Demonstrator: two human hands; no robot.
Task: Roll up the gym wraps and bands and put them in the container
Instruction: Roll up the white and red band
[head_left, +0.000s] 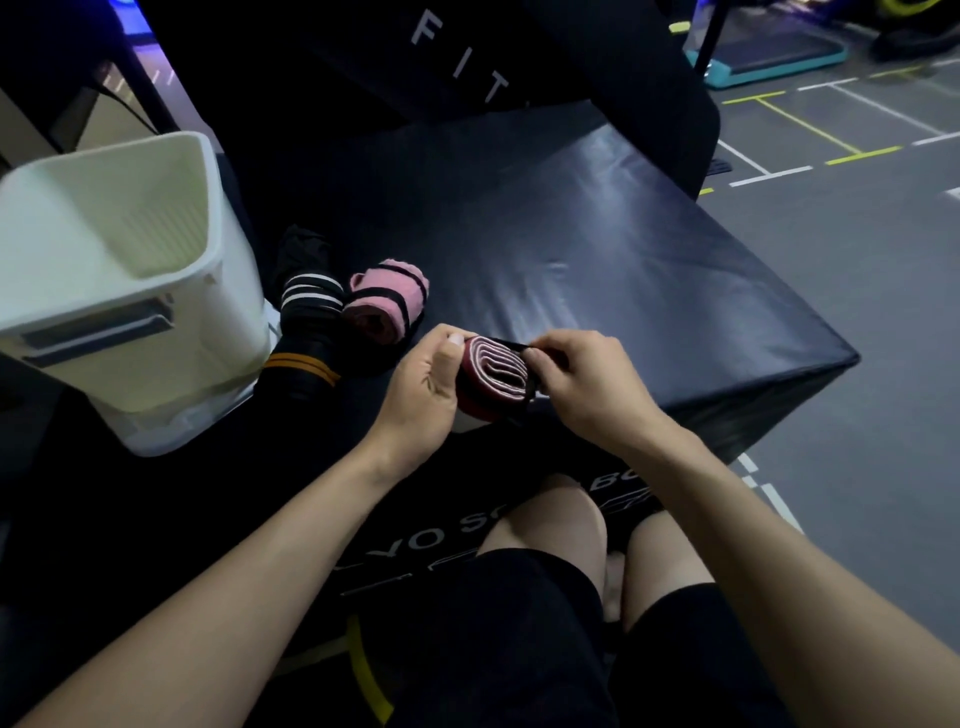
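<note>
Container: white plastic bin (119, 291), upright, at the far left of the black padded box (597, 270), resting on its top; interior shows nothing inside from this angle.
Black wraps: dark bundle with white stripes (310, 296) and an orange-striped portion (304, 366), lying just right of the bin's base, on the padded box.
Pink wrap: rolled, black-striped (387, 306), touching the right side of the black bundle, still outside the bin.
Left hand: (423, 387) right of the pink wrap, near the front edge of the padded box; fingers and thumb curled round the left side of the maroon roll.
Maroon wrap: coiled roll with pale edging (496, 371), held between both hands just above the padded box.
Right hand: (592, 382) thumb and fingertips pinched together on the black strap end at the roll's right side.
Floor: grey with white and yellow lines (831, 218), right of the padded box.
</note>
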